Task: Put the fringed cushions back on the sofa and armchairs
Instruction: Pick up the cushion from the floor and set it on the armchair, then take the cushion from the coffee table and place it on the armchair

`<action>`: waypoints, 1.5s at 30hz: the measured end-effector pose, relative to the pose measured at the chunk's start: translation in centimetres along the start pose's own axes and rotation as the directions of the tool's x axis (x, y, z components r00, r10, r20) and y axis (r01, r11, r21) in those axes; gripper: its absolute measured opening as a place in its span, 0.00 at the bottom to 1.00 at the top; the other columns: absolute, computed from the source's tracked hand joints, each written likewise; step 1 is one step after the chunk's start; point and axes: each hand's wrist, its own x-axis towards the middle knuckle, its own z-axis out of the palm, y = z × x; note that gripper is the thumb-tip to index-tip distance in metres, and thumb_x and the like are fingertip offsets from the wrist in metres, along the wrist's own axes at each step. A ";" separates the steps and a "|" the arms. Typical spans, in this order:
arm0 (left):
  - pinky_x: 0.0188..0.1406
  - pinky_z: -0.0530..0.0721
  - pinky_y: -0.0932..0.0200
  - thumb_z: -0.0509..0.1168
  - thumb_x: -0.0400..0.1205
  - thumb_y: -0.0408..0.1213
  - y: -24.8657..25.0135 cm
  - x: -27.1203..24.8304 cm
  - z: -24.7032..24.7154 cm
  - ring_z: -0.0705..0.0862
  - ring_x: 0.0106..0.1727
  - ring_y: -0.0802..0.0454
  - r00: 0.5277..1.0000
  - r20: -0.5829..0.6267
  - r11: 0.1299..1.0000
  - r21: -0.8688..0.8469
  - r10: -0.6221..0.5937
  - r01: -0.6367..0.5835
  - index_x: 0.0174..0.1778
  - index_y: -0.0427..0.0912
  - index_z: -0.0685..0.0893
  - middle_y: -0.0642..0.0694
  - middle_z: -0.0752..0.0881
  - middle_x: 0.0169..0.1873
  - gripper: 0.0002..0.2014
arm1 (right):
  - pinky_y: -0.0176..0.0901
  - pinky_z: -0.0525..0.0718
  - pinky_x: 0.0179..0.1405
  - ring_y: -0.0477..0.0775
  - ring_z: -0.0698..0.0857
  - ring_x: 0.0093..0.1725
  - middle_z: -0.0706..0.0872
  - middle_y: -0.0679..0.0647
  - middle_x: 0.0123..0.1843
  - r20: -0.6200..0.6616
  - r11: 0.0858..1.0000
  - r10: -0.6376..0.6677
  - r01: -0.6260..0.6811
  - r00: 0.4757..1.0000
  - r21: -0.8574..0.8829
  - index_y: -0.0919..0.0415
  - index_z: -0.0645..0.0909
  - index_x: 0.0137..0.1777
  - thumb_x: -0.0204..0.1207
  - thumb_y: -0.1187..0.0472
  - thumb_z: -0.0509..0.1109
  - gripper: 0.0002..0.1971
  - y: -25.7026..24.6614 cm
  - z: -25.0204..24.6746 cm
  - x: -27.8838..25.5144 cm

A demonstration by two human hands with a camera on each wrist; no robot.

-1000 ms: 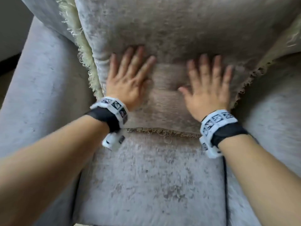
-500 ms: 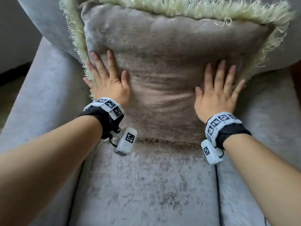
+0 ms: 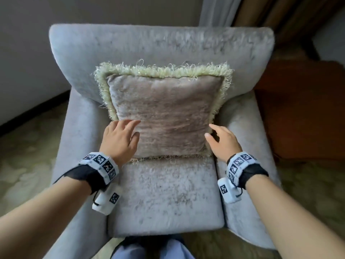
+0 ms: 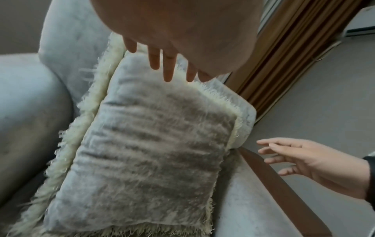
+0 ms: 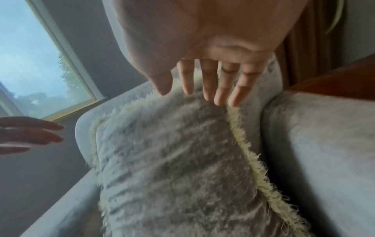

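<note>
Fringed cushion (image 3: 164, 116) sits upright on the armchair (image 3: 160, 45) seat, leaning on the backrest, centred between the two arms. Taupe velvet face, pale yellow-green fringe on all four edges; bottom fringe lies on the seat cushion (image 3: 166, 193).

Left hand (image 3: 119, 141) is at the cushion's lower left corner, fingers straight and loosely spread, holding nothing. From the head view it overlaps the cushion face; the left wrist view shows the fingers (image 4: 168, 70) stretched out in front of the top edge; contact can't be confirmed.

Right hand (image 3: 223, 141) is at the cushion's lower right corner, released, fingers relaxed and spread. Right wrist view puts the fingertips (image 5: 220, 94) next to the right-side fringe; touching or just clear, can't tell, picture is blurred.

Both wrists carry white bands with black-and-white markers over black sleeves, with a small white camera box hanging under each.

Around the armchair: brown wooden furniture (image 3: 298, 113) just beside its right arm, brown curtain (image 3: 280, 14) behind that, grey wall behind and left of the backrest, patterned carpet (image 3: 28, 161) on the floor. A window (image 5: 40, 67) shows in the right wrist view, beyond the armchair's left arm. The person's legs are at the seat's front edge.
</note>
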 end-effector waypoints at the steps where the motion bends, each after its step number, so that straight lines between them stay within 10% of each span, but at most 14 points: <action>1: 0.63 0.76 0.39 0.50 0.82 0.53 0.7 -0.5 -1.9 0.76 0.63 0.35 1.000 0.006 1.000 0.010 0.017 -0.017 0.71 0.49 0.79 0.43 0.83 0.63 0.26 | 0.52 0.78 0.68 0.56 0.78 0.71 0.77 0.50 0.75 0.005 0.999 0.026 -0.026 1.000 0.027 0.46 0.73 0.78 0.83 0.43 0.62 0.24 -0.3 -1.7 -1.4; 12: 0.70 0.72 0.38 0.46 0.86 0.57 7.0 -2.1 -16.9 0.74 0.72 0.39 0.973 0.032 0.972 0.048 0.230 -0.232 0.74 0.49 0.77 0.44 0.80 0.70 0.27 | 0.53 0.80 0.66 0.58 0.82 0.66 0.82 0.53 0.71 -0.228 0.987 0.160 -0.151 0.961 0.055 0.47 0.75 0.76 0.83 0.49 0.63 0.21 -4.2 -16.6 -15.4; 29: 0.62 0.78 0.45 0.46 0.88 0.58 15.5 -4.4 -23.1 0.77 0.68 0.44 0.851 0.079 0.851 0.040 0.519 -0.523 0.73 0.52 0.74 0.47 0.80 0.67 0.24 | 0.53 0.84 0.57 0.55 0.85 0.59 0.85 0.50 0.64 -0.517 0.952 0.289 -0.298 0.806 0.068 0.47 0.82 0.67 0.83 0.51 0.64 0.15 -7.8 -18.2 -30.9; 37: 0.64 0.77 0.41 0.49 0.87 0.57 27.4 -8.9 -21.8 0.77 0.68 0.40 0.705 0.074 0.709 -0.060 0.705 -0.703 0.70 0.54 0.77 0.46 0.81 0.65 0.22 | 0.56 0.85 0.57 0.56 0.85 0.59 0.86 0.51 0.62 -0.624 0.901 0.405 -0.409 0.668 0.147 0.49 0.81 0.67 0.81 0.48 0.66 0.17 -3.8 -22.4 -40.8; 45: 0.60 0.79 0.39 0.52 0.86 0.56 42.3 -19.6 -17.7 0.80 0.64 0.39 0.432 0.097 0.443 -0.163 0.896 -0.882 0.72 0.52 0.77 0.44 0.83 0.63 0.22 | 0.54 0.83 0.63 0.54 0.83 0.63 0.84 0.47 0.65 -0.664 0.705 0.654 -0.608 0.361 0.364 0.47 0.79 0.68 0.78 0.42 0.65 0.20 4.2 -22.9 -58.4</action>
